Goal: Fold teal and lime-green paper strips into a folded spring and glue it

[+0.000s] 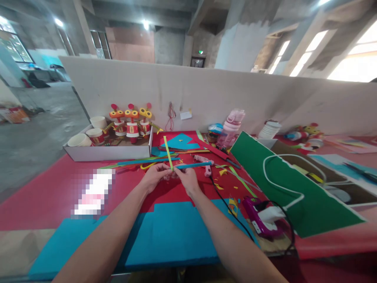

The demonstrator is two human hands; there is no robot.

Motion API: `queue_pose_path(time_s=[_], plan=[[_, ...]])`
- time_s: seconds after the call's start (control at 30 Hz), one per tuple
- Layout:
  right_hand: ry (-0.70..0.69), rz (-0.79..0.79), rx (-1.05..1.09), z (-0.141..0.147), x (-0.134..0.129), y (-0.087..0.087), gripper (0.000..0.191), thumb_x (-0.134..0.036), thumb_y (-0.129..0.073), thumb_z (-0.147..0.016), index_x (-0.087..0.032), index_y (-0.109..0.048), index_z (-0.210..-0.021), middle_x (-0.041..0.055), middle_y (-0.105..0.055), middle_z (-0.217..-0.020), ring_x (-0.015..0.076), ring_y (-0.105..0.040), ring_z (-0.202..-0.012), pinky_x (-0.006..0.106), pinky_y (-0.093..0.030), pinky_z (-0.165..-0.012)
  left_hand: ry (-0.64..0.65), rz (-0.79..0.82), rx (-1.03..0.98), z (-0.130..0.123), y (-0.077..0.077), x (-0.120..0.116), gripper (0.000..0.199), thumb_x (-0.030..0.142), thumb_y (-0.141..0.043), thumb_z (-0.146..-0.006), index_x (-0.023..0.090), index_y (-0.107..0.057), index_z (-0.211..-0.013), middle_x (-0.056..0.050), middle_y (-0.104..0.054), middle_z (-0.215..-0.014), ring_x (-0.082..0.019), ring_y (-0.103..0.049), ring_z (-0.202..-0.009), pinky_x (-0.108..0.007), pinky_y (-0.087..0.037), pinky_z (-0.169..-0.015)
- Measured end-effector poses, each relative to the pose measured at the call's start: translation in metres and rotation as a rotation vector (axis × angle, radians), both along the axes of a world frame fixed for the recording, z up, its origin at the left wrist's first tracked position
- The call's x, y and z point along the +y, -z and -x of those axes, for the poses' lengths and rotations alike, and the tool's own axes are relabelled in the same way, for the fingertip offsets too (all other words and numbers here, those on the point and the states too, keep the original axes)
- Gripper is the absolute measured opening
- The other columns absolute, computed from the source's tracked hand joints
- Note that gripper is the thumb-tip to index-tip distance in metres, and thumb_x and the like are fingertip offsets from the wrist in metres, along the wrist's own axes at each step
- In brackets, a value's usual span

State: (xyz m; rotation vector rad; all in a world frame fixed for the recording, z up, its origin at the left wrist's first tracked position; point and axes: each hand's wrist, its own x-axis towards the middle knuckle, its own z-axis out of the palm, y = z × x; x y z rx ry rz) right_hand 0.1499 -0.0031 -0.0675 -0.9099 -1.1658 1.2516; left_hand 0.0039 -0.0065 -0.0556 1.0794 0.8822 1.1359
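Note:
In front of me my left hand point(158, 175) and my right hand point(187, 179) meet above the red table covering. A yellow-green paper strip point(167, 151) rises from between them, and a blue paper strip point(194, 165) runs off to the right; the two cross at my fingertips. The left fingers pinch where the strips join. My right thumb and fingers close on the blue strip near that same corner. Just beyond the right hand lies a pink glue gun point(207, 167) with a black cord. Under my forearms is a blue sheet point(176, 236).
A white box point(112, 153) at the back left holds paper-cup figures point(131, 125) and cups. At right stand a green board point(265, 184) and a purple power strip point(259, 218). A pink bottle point(232, 127) is by the partition point(206, 94). Paper scraps and strips lie around.

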Motion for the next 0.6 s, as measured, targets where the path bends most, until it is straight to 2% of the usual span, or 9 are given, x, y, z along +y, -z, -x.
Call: queue_pose_path(time_s=[0.1,0.17,0.37,0.6], plan=[[0.009,-0.046,-0.055,-0.0005,0.0009,0.0013,0.02,-0.036,-0.068,-0.068,-0.018,-0.066,-0.074,0.0013,-0.068,-0.064,0.0181,-0.065,-0.061,0.031,-0.054,-0.064,-0.033,-0.006,0.011,-0.0015,0.0,0.0002,0.028,0.029,-0.079,-0.059,0.012,-0.06,-0.072,-0.002,-0.062,-0.061,-0.008,-0.053,-0.05,-0.022,-0.041,-0.052],[-0.007,-0.012,-0.038,-0.0008,0.0014,0.0013,0.02,-0.035,-0.069,-0.066,-0.017,-0.066,-0.073,0.0018,-0.068,-0.064,0.0177,-0.065,-0.06,0.031,-0.053,-0.065,-0.05,-0.005,0.008,-0.0011,-0.0003,0.0008,0.027,0.029,-0.078,-0.059,0.012,-0.06,-0.069,-0.002,-0.062,-0.059,-0.008,-0.052,-0.049,-0.021,-0.04,-0.051],[-0.179,0.167,0.172,-0.0016,0.0019,0.0009,0.026,-0.034,-0.075,-0.058,-0.014,-0.067,-0.074,0.0032,-0.067,-0.063,0.0152,-0.063,-0.06,0.032,-0.053,-0.068,-0.061,0.0,0.021,0.0027,-0.0007,0.0022,0.024,0.026,-0.077,-0.059,0.012,-0.059,-0.068,-0.001,-0.061,-0.057,-0.008,-0.052,-0.048,-0.021,-0.039,-0.05],[-0.241,0.191,0.268,-0.0008,-0.0006,0.0017,0.029,-0.036,-0.08,-0.057,-0.015,-0.065,-0.071,0.0009,-0.065,-0.061,0.0125,-0.061,-0.056,0.03,-0.054,-0.066,-0.069,-0.006,0.02,0.0003,-0.0006,0.0006,0.025,0.026,-0.077,-0.059,0.013,-0.056,-0.066,0.0,-0.059,-0.055,-0.008,-0.052,-0.047,-0.021,-0.039,-0.049]])
